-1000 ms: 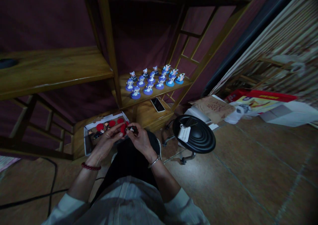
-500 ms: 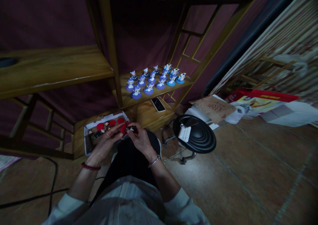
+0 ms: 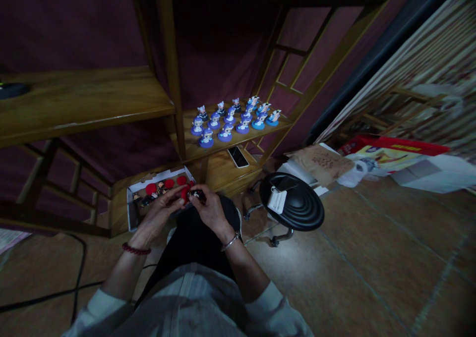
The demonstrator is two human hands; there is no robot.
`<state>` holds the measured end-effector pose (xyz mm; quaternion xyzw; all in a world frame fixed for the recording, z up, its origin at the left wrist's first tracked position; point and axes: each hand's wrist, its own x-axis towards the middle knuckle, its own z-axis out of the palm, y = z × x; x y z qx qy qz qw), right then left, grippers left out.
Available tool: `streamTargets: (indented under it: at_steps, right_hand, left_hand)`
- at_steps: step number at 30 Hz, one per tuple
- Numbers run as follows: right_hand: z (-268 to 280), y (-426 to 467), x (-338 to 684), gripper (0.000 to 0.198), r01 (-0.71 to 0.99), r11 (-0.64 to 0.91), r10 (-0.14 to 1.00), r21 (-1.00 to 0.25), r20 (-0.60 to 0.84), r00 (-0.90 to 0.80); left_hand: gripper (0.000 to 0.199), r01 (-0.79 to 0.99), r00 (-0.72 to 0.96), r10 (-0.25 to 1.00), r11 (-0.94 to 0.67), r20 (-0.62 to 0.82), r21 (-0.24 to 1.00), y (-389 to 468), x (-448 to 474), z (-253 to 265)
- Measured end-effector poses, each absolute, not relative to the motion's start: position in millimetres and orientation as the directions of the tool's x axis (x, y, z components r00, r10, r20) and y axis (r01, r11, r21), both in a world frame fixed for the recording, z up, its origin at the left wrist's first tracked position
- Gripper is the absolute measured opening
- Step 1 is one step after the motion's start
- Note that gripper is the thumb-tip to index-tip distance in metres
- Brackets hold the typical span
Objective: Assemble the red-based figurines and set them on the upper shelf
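My left hand (image 3: 163, 209) pinches a round red base (image 3: 185, 194) between its fingers and thumb. Against that base, my right hand (image 3: 211, 209) grips a small dark figurine (image 3: 197, 195); its details are hard to make out, and whether the two parts are joined is hidden by my fingers. Just beyond my left hand stands a shallow white cardboard box (image 3: 130, 209). It holds several red discs (image 3: 150, 188) and small dark figurines (image 3: 160, 185).
Several purple, blue and dark figurines (image 3: 225, 132) stand in rows on the wooden shelf (image 3: 193, 152). Below them lies a phone (image 3: 238, 157). To my right is a black wheeled stool (image 3: 297, 203) with a white tag (image 3: 277, 200); cartons (image 3: 431, 173) sit beyond. A cable (image 3: 80, 267) crosses the floor.
The view has shifted very slightly, so the shelf sits a little further right. Both hands keep nearly the same pose around the red base and figurine.
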<state>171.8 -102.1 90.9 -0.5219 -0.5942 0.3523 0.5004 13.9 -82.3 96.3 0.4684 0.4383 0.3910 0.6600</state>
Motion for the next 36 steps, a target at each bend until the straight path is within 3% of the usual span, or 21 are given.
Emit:
streamTargets:
  at_steps: [13, 36]
  right_hand:
    - [96, -104, 173, 0.017, 0.316, 0.206, 0.974, -0.926, 0.225, 0.026]
    - [105, -108, 182, 0.016, 0.427, 0.342, 0.938, -0.837, 0.333, -0.099]
  left_hand:
    - [0.050, -0.151, 0.307, 0.925, 0.277, -0.221, 0.949, -83, 15, 100]
    - [0.047, -0.164, 0.330, 0.912, 0.308, -0.242, 0.937, -86, 16, 103]
